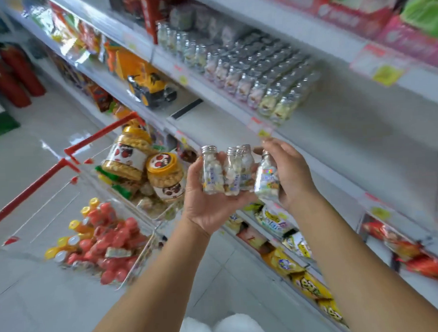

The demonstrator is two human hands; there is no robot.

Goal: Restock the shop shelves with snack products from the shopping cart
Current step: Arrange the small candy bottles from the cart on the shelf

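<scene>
Left hand [209,206] cups three bottles [232,175] palm-up; right hand [292,173] grips fourth bottle [267,179] alongside

Middle shelf [340,104]: rows of small silver-capped bottles [249,73] from left end to mid front edge; shelf below [211,121] carries yellow toy truck [150,90]; bottom shelves hold snack bags [304,284].
</scene>
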